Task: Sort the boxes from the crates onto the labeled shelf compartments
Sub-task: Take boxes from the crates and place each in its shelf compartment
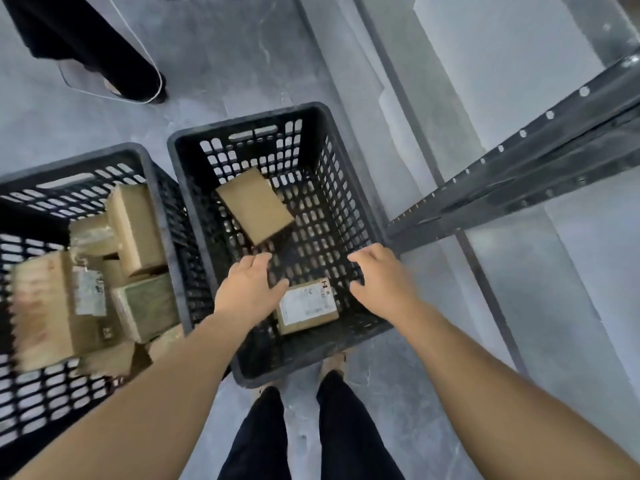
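Both my left hand (247, 289) and right hand (381, 275) are released, holding nothing. The small brown cardboard box with white label (306, 306) lies in the black plastic crate (311, 362), lower centre, between them, just beside the left.

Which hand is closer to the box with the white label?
Left. The left hand overlaps the left edge of the small brown cardboard box with a white label; the right hand sits apart, to its right.

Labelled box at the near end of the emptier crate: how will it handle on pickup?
The labelled box looks like square-edged cardboard, so probably rigid and unlikely to roll. It is small next to the left hand, so likely light. It appears flat on the crate floor, so unlikely to tip.
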`<action>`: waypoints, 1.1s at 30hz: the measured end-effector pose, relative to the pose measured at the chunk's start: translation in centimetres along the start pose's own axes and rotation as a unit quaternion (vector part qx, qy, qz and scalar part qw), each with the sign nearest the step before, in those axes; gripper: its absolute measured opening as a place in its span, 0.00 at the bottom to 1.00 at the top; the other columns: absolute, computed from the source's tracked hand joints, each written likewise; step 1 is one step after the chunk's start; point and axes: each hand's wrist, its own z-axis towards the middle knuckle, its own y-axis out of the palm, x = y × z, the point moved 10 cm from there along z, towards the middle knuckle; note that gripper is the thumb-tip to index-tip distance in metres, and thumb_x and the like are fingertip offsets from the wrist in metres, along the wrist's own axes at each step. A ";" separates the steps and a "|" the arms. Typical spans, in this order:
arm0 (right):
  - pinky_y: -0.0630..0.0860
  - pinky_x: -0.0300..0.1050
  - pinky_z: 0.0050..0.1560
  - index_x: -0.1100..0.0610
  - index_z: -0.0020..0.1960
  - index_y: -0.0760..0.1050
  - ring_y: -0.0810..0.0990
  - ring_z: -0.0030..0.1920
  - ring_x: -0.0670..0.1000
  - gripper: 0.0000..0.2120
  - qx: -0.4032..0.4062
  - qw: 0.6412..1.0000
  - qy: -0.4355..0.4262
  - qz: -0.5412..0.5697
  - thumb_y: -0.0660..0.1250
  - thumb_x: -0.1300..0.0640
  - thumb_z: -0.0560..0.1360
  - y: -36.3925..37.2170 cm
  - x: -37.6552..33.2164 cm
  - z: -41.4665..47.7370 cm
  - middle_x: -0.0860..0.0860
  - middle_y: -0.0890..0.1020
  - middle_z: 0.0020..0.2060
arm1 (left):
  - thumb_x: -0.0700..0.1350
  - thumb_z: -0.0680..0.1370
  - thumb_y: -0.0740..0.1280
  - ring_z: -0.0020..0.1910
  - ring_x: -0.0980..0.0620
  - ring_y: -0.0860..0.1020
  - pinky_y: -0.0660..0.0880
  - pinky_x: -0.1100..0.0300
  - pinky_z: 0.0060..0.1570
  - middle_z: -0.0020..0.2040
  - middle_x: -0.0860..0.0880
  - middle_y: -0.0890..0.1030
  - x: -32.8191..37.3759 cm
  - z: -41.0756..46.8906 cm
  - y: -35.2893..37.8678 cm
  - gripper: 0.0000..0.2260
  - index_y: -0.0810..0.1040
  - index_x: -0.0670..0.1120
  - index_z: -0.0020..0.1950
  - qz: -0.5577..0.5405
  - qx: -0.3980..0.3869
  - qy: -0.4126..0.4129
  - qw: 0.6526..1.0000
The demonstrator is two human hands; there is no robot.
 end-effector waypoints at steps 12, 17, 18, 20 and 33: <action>0.72 0.51 0.56 0.58 0.67 0.69 0.70 0.62 0.56 0.20 -0.169 0.984 0.062 -0.006 0.64 0.53 0.77 13.5 3.7 8.0 0.55 0.70 0.63 | 0.54 0.78 0.62 0.70 0.43 0.65 0.67 0.49 0.66 0.73 0.43 0.64 -6.2 6.4 12.9 0.30 0.56 0.47 0.77 -0.091 -0.083 -0.140 0.983; 0.75 0.47 0.54 0.58 0.66 0.72 0.75 0.57 0.56 0.20 -0.282 0.951 0.128 -0.017 0.63 0.54 0.76 20.4 5.3 9.2 0.56 0.73 0.61 | 0.52 0.77 0.65 0.64 0.41 0.72 0.71 0.49 0.61 0.68 0.42 0.71 -8.9 7.8 17.2 0.27 0.62 0.46 0.72 -0.148 -0.107 -0.213 0.960; 0.76 0.47 0.53 0.57 0.66 0.73 0.76 0.55 0.56 0.20 -0.299 0.945 0.133 -0.007 0.63 0.55 0.75 21.7 5.4 9.3 0.56 0.75 0.60 | 0.51 0.77 0.65 0.64 0.41 0.72 0.71 0.50 0.60 0.67 0.42 0.72 -9.2 7.9 17.8 0.26 0.63 0.45 0.72 -0.172 -0.110 -0.226 0.953; 0.78 0.47 0.50 0.56 0.64 0.74 0.78 0.52 0.54 0.18 -0.322 0.936 0.139 0.017 0.61 0.57 0.75 23.5 5.3 9.2 0.55 0.78 0.57 | 0.48 0.77 0.66 0.66 0.42 0.71 0.70 0.54 0.62 0.70 0.42 0.69 -9.2 8.1 18.9 0.28 0.60 0.44 0.74 -0.213 -0.120 -0.244 0.939; 0.68 0.37 0.40 0.54 0.67 0.64 0.74 0.54 0.47 0.23 -0.174 0.938 0.114 0.276 0.68 0.58 0.75 9.2 0.8 9.1 0.45 0.74 0.55 | 0.49 0.79 0.63 0.60 0.48 0.74 0.68 0.60 0.54 0.65 0.48 0.72 -6.0 6.2 5.6 0.27 0.58 0.47 0.76 -0.348 0.000 -0.199 0.916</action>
